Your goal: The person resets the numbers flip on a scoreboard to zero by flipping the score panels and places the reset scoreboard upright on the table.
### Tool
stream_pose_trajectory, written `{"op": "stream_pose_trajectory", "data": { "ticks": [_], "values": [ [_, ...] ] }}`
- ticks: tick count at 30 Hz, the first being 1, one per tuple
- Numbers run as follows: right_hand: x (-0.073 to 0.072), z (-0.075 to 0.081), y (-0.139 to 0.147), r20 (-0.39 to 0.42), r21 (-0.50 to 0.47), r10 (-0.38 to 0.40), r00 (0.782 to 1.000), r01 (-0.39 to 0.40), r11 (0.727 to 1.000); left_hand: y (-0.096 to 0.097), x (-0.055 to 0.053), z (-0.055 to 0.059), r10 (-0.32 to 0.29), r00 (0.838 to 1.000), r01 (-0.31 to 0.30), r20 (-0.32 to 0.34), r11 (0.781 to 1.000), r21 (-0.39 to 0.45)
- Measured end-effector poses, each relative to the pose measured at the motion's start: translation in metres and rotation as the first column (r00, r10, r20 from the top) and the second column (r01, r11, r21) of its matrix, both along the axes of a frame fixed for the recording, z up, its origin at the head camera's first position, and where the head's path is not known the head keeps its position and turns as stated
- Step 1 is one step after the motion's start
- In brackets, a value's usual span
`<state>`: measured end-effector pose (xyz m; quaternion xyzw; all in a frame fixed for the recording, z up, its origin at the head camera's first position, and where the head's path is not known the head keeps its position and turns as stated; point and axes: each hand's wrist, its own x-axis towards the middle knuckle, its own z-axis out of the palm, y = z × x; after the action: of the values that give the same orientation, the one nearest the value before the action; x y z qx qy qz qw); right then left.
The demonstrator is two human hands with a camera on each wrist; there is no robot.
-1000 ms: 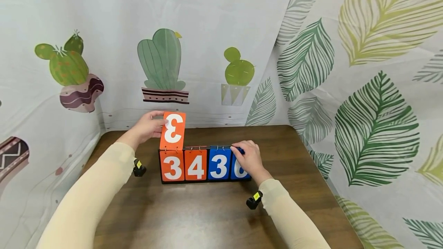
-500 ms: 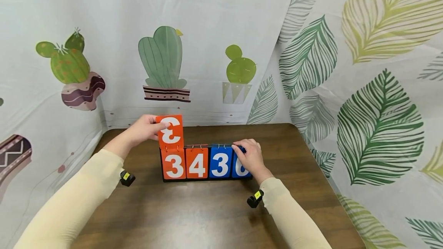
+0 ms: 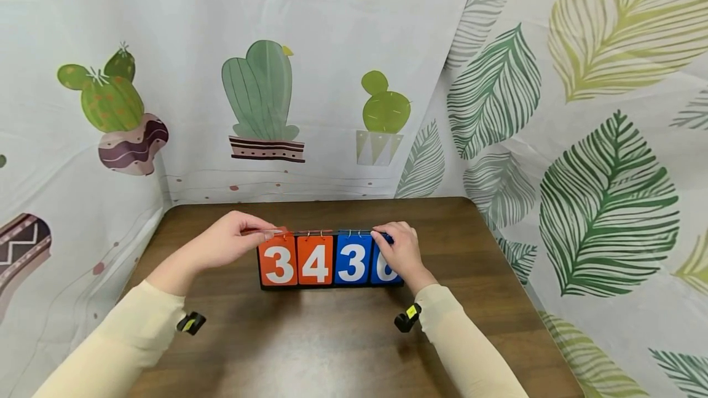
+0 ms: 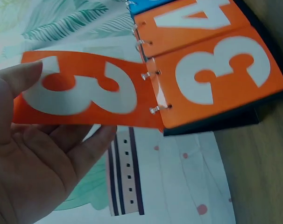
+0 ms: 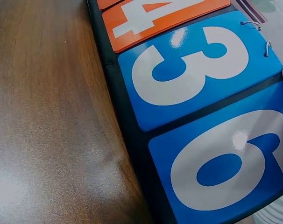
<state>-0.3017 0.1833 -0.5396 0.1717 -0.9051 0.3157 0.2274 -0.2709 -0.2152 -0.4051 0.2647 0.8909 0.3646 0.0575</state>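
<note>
A flip scoreboard with a black base [image 5: 130,126] stands on the table, its cards reading orange 3 [image 3: 278,265], orange 4 [image 3: 315,261], blue 3 [image 3: 352,259] and blue 6 [image 5: 216,163]. My left hand [image 3: 224,243] pinches a flipped orange card [image 4: 85,95], thumb on its face and fingers behind. That card shows another 3, still on its metal rings [image 4: 153,74]; in the head view it appears nearly edge-on. At the right end, my right hand [image 3: 402,250] grips the scoreboard's top edge, partly covering the 6. The right fingertips behind the board are hidden.
The brown wooden table [image 3: 332,336] has a far edge just behind the scoreboard. A white curtain with cactus prints [image 3: 260,97] hangs behind it, and leaf-printed fabric [image 3: 608,207] is on the right. Small black cameras [image 3: 407,318] sit at both wrists.
The left hand has brought the raised orange card down from upright to nearly level, moving lower and slightly leftward. The right hand keeps its hold on the board's right end.
</note>
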Motion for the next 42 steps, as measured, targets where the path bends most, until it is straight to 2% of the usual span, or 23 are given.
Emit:
{"op": "stream_pose_trajectory", "data": {
  "ticks": [4, 7, 13, 15, 19, 25, 30, 33, 36, 39, 42],
  "values": [
    [0.0, 0.0, 0.001, 0.011, -0.009, 0.001, 1.0, -0.001, 1.0, 0.005, 0.023, -0.008, 0.03, 0.999, -0.03, -0.032, 1.0, 0.003],
    [-0.001, 0.0, 0.002, 0.016, -0.012, 0.004, 1.0, -0.003, 1.0, 0.009, 0.038, -0.02, 0.063, 0.997, -0.061, -0.041, 0.997, 0.054],
    [-0.001, -0.002, 0.002, -0.006, -0.01, 0.01, 1.0, -0.01, 1.0, 0.017, 0.06, -0.051, 0.151, 0.988, -0.144, -0.019, 0.971, 0.191],
    [0.0, -0.002, 0.002, -0.012, -0.01, 0.009, 1.0, -0.009, 1.0, 0.02, 0.068, -0.059, 0.174, 0.984, -0.166, -0.027, 0.966, 0.198],
    [-0.001, -0.003, 0.002, -0.008, -0.015, 0.003, 1.0, -0.003, 1.0, 0.026, 0.077, -0.076, 0.226, 0.971, -0.207, -0.083, 0.959, 0.194],
    [-0.001, -0.004, 0.003, 0.009, -0.014, -0.003, 1.0, 0.003, 1.0, 0.035, 0.083, -0.105, 0.276, 0.94, -0.229, -0.199, 0.945, 0.233],
    [-0.002, -0.003, 0.003, -0.009, -0.01, 0.0, 1.0, 0.0, 1.0, 0.042, 0.086, -0.133, 0.342, 0.888, -0.262, -0.306, 0.925, 0.273],
    [-0.002, -0.003, 0.002, -0.007, -0.011, 0.001, 1.0, -0.002, 1.0, 0.045, 0.086, -0.148, 0.38, 0.858, -0.294, -0.346, 0.915, 0.276],
    [-0.002, -0.002, 0.001, 0.004, -0.02, 0.003, 1.0, -0.003, 1.0, 0.045, 0.085, -0.159, 0.405, 0.831, -0.327, -0.382, 0.91, 0.254],
    [-0.003, -0.003, 0.001, -0.001, -0.019, 0.002, 1.0, -0.002, 1.0, 0.043, 0.08, -0.168, 0.404, 0.806, -0.348, -0.433, 0.915, 0.205],
    [-0.003, -0.004, 0.001, -0.013, -0.018, 0.003, 1.0, -0.003, 1.0, 0.04, 0.073, -0.172, 0.383, 0.794, -0.374, -0.472, 0.92, 0.118]
  ]
}}
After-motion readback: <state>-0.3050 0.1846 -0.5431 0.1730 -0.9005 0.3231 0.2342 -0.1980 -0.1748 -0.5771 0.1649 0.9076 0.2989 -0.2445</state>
